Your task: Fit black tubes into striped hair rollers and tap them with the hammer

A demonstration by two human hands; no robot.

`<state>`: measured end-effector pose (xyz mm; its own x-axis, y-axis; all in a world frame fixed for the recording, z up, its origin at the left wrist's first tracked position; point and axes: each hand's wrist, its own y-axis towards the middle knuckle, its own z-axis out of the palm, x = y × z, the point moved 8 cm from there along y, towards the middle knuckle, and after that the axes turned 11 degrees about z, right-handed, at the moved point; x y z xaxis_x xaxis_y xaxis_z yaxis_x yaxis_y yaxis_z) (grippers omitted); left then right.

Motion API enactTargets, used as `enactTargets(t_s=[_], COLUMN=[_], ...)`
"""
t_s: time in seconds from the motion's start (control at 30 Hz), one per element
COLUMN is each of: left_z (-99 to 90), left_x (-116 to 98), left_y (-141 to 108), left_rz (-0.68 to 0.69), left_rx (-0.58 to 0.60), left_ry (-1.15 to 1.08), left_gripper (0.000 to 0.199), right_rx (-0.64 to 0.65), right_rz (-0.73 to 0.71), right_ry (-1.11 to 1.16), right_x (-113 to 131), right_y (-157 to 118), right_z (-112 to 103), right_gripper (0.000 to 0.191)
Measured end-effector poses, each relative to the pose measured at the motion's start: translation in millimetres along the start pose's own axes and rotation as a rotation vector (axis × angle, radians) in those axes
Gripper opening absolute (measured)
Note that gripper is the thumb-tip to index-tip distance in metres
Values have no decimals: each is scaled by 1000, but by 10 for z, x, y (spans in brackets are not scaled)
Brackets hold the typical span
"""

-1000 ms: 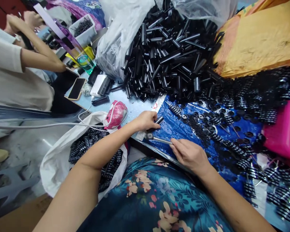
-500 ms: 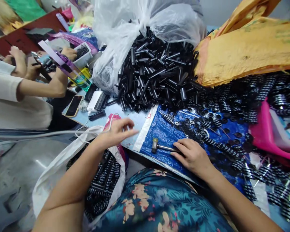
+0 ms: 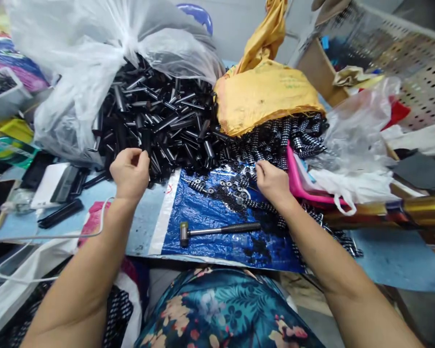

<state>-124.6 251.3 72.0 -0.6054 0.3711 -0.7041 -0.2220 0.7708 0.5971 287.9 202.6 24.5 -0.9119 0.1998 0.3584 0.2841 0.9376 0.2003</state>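
Note:
My left hand (image 3: 130, 175) is closed at the near left edge of a heap of black tubes (image 3: 166, 116); what its fingers pinch, if anything, is too small to name. My right hand (image 3: 271, 181) is also closed, beside the patterned black-and-white pieces (image 3: 286, 137) and small round discs (image 3: 235, 184); its fingertips' contents cannot be made out. Between my forearms a hammer (image 3: 206, 231) lies on the blue sheet (image 3: 210, 251), its head to the left and its dark handle to the right, touched by neither hand.
A clear plastic bag (image 3: 68, 96) stands behind the tubes, a yellow sack (image 3: 264, 96) right of it. A pink tray (image 3: 297, 181) is on the right. A white device (image 3: 50, 186) with a cable lies left. An open bag (image 3: 119, 309) of patterned pieces is below my left arm.
The view has swung right. My right hand has left the hammer handle and moved up to the patterned pieces. My left hand has moved forward to the tubes and closed.

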Motion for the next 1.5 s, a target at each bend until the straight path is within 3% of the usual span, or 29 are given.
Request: enactTargets(t_s=[0.1,0.17,0.27,0.37,0.5,0.63,0.73,0.8,0.87,0.97,1.07,1.2,1.27,1.4,1.5], left_z=[26,169,259,249,289,361,364,402,489,651,778,768,687,581,604], left_x=[-109,-158,-145,-68,-109,-287,-349,-402,-495,-676,-825,-828,-769,-711,-732], left_y=[-413,-760,-1177,-1322,-1293,-1336,-1420,-1472,-1534,-1642,-1770,-1885,-1872,-1794,-1794], left_rz=[-217,-394,-606,-731,-805,-861,-902,-902,-878,-759,-601,-554,-582,-600,-591], left_rx=[-73,4,63,25,-11,79,160,240,340,474,565,611,613,646,699], left_ry=[-351,-579,-706,-734,-828,-972,-967,-943,-920,-824,-694,-631,-626,-624,-636], left_gripper=[21,26,32,30,26,25,24,23,21,25,34,29,29,34,35], right_rx=[93,117,96,64,38,23,149,382,527,541,510,617,533,159,241], right_rz=[176,256,293,322,319,261,287,377,480,573,576,375,157,-235,-404], right_ry=[-118,-75,21,150,343,611,1137,1413,1542,1612,1661,1491,1231,525,139], right_x=[-113,-152,-224,-349,-437,-358,-188,41,278,583,852,1030,940,747,824], right_y=[413,550,617,624,567,220,-215,-514,-773,-1063,-1292,-1388,-1234,-686,-394], right_z=[275,419,522,526,428,188,96,198,311,459,554,532,394,171,399], right_gripper=[30,33,34,34,41,48,54,46,41,37,40,44,44,25,20])
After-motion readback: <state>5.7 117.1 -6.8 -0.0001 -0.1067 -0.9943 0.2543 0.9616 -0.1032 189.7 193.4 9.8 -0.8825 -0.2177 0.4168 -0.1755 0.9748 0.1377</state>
